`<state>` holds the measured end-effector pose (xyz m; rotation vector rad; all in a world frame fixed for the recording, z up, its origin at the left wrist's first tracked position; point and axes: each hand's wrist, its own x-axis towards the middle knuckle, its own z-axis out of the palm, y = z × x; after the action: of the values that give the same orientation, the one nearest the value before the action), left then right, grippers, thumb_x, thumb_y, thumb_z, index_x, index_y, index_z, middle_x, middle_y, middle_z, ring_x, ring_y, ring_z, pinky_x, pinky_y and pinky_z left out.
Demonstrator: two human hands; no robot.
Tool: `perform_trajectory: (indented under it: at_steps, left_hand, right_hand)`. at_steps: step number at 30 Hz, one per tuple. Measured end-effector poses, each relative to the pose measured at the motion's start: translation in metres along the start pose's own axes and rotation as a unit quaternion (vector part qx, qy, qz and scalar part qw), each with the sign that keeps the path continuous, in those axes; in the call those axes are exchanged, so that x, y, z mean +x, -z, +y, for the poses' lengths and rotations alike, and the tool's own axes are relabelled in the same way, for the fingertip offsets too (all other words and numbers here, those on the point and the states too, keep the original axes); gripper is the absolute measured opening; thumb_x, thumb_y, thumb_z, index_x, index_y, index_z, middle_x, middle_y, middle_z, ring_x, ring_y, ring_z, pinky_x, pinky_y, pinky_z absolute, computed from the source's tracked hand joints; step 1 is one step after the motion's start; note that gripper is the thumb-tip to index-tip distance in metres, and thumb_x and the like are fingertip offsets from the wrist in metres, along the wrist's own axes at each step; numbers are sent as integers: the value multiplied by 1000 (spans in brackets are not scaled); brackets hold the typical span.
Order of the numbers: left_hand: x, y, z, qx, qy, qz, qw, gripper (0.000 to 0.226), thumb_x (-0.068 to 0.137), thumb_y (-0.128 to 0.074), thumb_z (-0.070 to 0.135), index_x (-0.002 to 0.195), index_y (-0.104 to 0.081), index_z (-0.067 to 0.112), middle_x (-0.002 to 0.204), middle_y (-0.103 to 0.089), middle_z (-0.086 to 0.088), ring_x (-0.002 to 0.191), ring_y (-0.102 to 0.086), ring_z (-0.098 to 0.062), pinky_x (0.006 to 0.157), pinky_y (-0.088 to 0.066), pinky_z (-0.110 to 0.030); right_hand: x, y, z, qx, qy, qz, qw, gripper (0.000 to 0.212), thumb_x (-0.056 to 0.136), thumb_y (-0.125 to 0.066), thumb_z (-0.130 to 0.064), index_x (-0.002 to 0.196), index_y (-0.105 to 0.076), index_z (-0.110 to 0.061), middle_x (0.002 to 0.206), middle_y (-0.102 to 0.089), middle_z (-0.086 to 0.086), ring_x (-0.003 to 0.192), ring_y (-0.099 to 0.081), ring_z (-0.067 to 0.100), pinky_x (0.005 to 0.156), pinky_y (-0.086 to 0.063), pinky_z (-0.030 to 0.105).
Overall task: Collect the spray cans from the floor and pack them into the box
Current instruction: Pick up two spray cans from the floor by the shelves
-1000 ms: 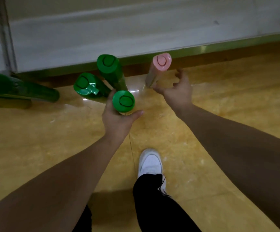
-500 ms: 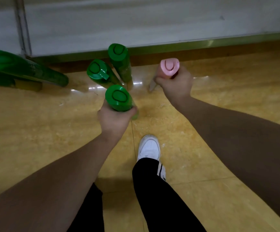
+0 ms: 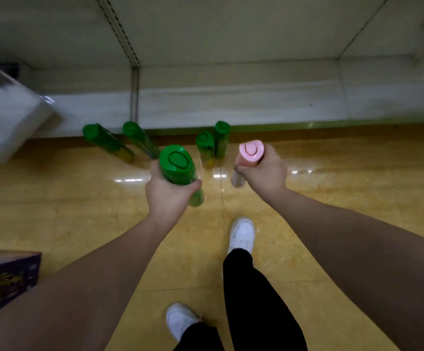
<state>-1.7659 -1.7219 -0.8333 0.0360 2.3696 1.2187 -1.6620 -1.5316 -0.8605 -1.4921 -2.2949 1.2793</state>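
My left hand (image 3: 167, 196) grips a green spray can (image 3: 178, 165) with a green cap, lifted off the floor. My right hand (image 3: 264, 173) grips a pink spray can (image 3: 251, 152), also raised. Two green cans (image 3: 205, 145) (image 3: 222, 138) stand upright on the floor by the wall, beyond my hands. Two more green cans (image 3: 104, 140) (image 3: 140, 138) stand further left, leaning in this wide view. A dark purple box (image 3: 5, 279) sits at the lower left edge, partly hidden by my left forearm.
The floor (image 3: 332, 178) is glossy yellow tile, ending at a pale wall base (image 3: 231, 105). A white blurred object (image 3: 5, 122) hangs at the left. My white shoes (image 3: 242, 235) (image 3: 180, 320) and black trousers are below my hands.
Both hands have lifted their cans higher and the view has pulled back and up. The purple box and the white object have come into sight at the left.
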Motion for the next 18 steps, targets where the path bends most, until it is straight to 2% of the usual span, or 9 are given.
perform_trajectory:
  at_steps: [3,5,9,12,15,18]
  left_hand:
    - [-20,78,35,9,-21,26,999,87,55,-92,45,130,-53,27,119,-67,7,116,-61,-19,104,-50,-44]
    - [-35,133,67,6,-30,62,998,82,54,-91,50,126,-59,29,115,-69,8,113,-63,-19,103,-51,-45]
    - [-73,244,132,-13,-48,128,991,76,58,-93,40,124,-62,22,112,-69,3,107,-64,-19,99,-52,-38]
    - [-104,323,172,-16,-48,186,981,73,57,-93,35,120,-61,17,107,-69,0,103,-64,-22,90,-51,-31]
    - [-134,401,209,-18,-53,256,965,77,50,-91,44,117,-62,20,106,-70,-2,104,-66,-27,90,-54,-36]
    - [-169,469,240,-2,-65,302,951,82,55,-94,46,123,-56,22,117,-68,-5,111,-63,-30,95,-54,-44]
  right_hand:
    - [-45,21,-65,-7,39,-29,999,49,67,-86,-32,112,-68,-25,104,-73,-3,100,-66,20,82,-51,31]
    - [-73,36,-115,-18,72,-51,996,41,66,-85,-33,103,-71,-25,95,-74,-5,94,-67,19,79,-53,33]
    - [-135,60,-221,-34,144,-95,984,40,62,-85,-39,97,-72,-25,87,-73,-5,88,-68,18,73,-53,33]
    - [-185,75,-300,-45,213,-128,967,44,57,-82,-48,95,-73,-27,83,-72,-9,86,-67,13,69,-51,30]
    - [-228,89,-382,-54,293,-145,944,58,46,-73,-64,91,-73,-27,81,-73,-11,84,-69,11,73,-57,34]
    - [-264,103,-456,-60,365,-158,916,53,50,-77,-65,87,-72,-27,78,-72,-12,78,-68,8,72,-59,38]
